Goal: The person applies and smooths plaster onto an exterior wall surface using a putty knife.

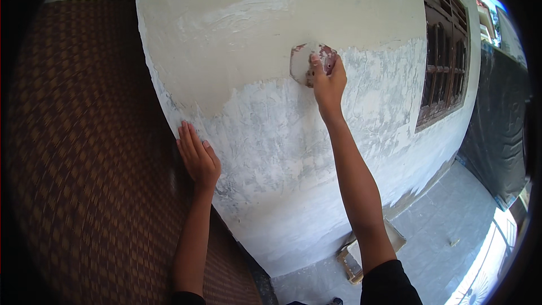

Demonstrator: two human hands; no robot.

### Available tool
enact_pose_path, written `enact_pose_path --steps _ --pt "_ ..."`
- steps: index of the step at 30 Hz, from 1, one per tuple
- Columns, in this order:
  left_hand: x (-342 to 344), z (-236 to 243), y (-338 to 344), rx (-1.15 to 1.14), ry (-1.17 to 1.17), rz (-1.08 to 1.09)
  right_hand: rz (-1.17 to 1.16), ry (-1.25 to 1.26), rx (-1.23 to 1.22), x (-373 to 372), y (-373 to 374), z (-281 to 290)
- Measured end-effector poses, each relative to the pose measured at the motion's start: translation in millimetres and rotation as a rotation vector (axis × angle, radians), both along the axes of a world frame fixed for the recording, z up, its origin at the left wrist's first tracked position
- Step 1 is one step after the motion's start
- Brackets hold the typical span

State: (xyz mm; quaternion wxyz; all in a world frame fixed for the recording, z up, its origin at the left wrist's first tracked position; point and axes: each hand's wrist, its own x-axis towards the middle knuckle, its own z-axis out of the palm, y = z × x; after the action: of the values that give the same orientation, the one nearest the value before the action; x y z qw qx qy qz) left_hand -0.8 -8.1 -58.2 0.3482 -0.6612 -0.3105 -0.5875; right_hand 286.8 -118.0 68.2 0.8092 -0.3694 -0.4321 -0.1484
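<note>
My right hand (328,82) presses a worn sheet of sandpaper (305,62), grey with reddish patches, flat against a plastered wall (271,152). The sheet sits at the line where smooth beige plaster above meets rough white and grey patchy plaster below. My left hand (197,155) lies flat and open on the wall's left corner edge, fingers pointing up, holding nothing.
A brown woven-pattern surface (96,152) fills the left side next to the wall corner. A dark wooden window frame (446,73) is set in the wall at right. Grey floor tiles (446,237) lie below, with a flat board-like tool (353,260) by the wall base. A dark sheet (499,135) hangs at far right.
</note>
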Motion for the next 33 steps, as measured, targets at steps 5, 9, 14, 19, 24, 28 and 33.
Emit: enact_pose_path --steps 5,9,14,19,24,28,33 --pt "9 -2 2 0.012 -0.029 0.016 0.213 0.381 0.235 55 -32 -31" --pt "2 -4 3 0.001 -0.019 0.008 0.095 -0.052 0.027 -36 -1 -10" --pt "1 -4 2 -0.019 -0.022 0.001 0.057 0.258 0.015 27 3 -23" --pt "10 -4 -1 -0.009 -0.020 0.014 0.227 0.351 0.324 35 -24 -5" --pt "0 -4 3 -0.016 -0.011 0.010 -0.159 -0.597 0.108 -136 18 32" --pt "2 -4 3 -0.040 -0.002 0.001 -0.238 -0.665 0.051 -133 37 41" --pt "-1 -2 -1 -0.024 -0.020 0.030 -0.033 0.202 0.046 25 -14 19"
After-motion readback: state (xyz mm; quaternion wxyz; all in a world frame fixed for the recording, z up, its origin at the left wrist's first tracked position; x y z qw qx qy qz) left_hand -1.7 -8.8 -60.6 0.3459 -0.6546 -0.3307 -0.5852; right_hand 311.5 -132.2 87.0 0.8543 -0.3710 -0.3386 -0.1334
